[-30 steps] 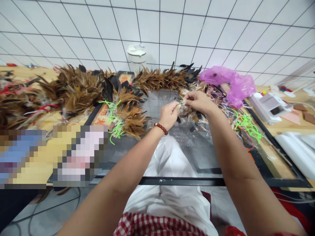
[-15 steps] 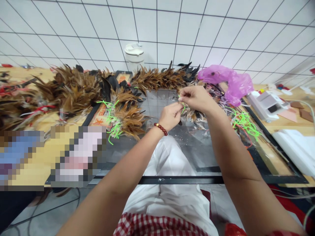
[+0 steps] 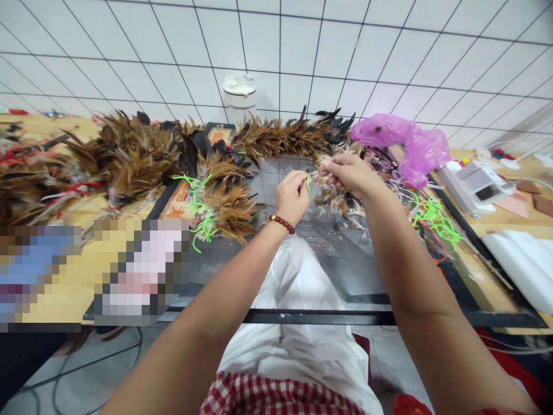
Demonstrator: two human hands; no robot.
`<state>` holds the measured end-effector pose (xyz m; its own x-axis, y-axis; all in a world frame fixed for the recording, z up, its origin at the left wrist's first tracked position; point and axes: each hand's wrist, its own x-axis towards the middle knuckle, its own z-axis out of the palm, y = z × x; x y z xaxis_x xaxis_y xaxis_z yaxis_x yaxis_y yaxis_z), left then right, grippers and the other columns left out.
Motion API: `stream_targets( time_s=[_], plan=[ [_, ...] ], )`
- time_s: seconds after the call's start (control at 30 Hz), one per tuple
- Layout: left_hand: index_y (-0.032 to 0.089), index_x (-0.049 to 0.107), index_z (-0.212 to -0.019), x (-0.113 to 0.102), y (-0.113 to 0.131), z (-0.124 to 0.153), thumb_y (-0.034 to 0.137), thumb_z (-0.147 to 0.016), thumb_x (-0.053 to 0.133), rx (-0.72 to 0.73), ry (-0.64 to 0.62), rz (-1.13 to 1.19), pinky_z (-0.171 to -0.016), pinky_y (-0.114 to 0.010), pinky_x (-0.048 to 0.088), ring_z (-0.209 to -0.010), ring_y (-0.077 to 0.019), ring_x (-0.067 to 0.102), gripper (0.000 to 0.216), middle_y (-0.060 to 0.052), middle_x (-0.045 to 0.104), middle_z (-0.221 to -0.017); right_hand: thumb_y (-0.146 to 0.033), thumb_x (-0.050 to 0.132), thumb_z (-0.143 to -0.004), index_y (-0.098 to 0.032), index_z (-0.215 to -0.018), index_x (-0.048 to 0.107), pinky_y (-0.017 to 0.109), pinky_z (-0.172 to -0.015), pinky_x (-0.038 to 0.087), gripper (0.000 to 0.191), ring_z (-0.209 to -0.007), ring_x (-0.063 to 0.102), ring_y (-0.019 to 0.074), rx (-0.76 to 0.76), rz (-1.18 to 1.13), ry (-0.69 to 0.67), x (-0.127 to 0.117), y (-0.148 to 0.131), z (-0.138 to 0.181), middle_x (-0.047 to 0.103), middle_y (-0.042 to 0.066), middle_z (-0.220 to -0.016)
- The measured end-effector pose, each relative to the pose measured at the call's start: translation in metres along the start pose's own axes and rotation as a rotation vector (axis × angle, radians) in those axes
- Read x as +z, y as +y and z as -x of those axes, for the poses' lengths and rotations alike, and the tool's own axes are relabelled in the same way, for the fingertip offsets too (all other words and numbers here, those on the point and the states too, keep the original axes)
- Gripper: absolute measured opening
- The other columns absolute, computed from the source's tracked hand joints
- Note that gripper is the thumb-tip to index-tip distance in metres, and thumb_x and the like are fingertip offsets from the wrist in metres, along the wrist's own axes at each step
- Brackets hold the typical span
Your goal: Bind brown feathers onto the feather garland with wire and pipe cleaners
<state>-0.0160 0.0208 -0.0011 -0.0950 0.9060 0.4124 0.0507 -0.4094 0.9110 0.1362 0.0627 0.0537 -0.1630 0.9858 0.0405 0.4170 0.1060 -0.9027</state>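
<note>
My left hand (image 3: pixel 294 195) is closed in a pinch on a short piece of bright green string (image 3: pixel 309 183). Just right of it, my right hand (image 3: pixel 347 174) pinches what looks like the pale, thin ends of a feather. Its other fingers are curled, and part of what it holds is hidden. Below the right hand lies a loose pile of brown and whitish feathers (image 3: pixel 339 202) on the dark glassy tabletop (image 3: pixel 341 262). To the left, brown feather bundles (image 3: pixel 231 210) lie with green strings (image 3: pixel 203 216) at their base.
A long brown feather strip (image 3: pixel 280 138) runs along the back, before a white lidded cup (image 3: pixel 239 95). At right are a pink plastic bag (image 3: pixel 404 141), tangled green strings (image 3: pixel 436 219) and a white device (image 3: pixel 475 184). More feather bundles (image 3: pixel 138 153) pile at left.
My hands have drawn apart: the left has moved slightly left and down with the green string, while the right has stayed near the feather pile. The view has shifted a little.
</note>
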Motion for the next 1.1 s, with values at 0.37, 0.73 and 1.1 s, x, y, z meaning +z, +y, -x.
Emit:
stream_targets(
  time_s=[0.37, 0.73, 1.1],
  plan=[
    [0.021, 0.069, -0.07, -0.005, -0.01, -0.009, 0.01, -0.078, 0.056, 0.129, 0.178, -0.162, -0.085, -0.025, 0.045, -0.086, -0.0151, 0.059, 0.019, -0.003, 0.065, -0.085, -0.032, 0.085, -0.063, -0.015, -0.061, 0.055, 0.016, -0.033, 0.03, 0.034, -0.038, 0.038, 0.0036, 0.16, -0.224, -0.222, 0.035, -0.009, 0.01, 0.048, -0.006, -0.044],
    [0.019, 0.072, -0.073, -0.007, -0.024, -0.017, 0.015, -0.076, 0.064, 0.045, 0.262, -0.142, -0.08, -0.027, 0.05, -0.083, -0.0152, 0.063, 0.01, -0.005, 0.069, -0.085, -0.014, 0.068, -0.078, -0.017, -0.071, 0.048, 0.018, -0.043, 0.046, 0.021, -0.043, 0.051, 0.0065, 0.261, -0.545, -0.26, 0.033, -0.008, 0.008, 0.059, -0.003, -0.054],
    [0.014, 0.069, -0.078, 0.0, -0.004, -0.012, 0.021, -0.075, 0.07, -0.389, 0.057, 0.491, -0.051, -0.019, 0.04, -0.051, -0.006, 0.051, 0.008, 0.002, 0.058, -0.06, -0.035, 0.083, -0.058, -0.016, -0.078, 0.068, 0.02, -0.042, 0.032, 0.032, -0.048, 0.043, 0.0055, -0.16, -0.474, -0.017, 0.041, 0.012, -0.001, 0.061, -0.003, -0.065]
  ],
)
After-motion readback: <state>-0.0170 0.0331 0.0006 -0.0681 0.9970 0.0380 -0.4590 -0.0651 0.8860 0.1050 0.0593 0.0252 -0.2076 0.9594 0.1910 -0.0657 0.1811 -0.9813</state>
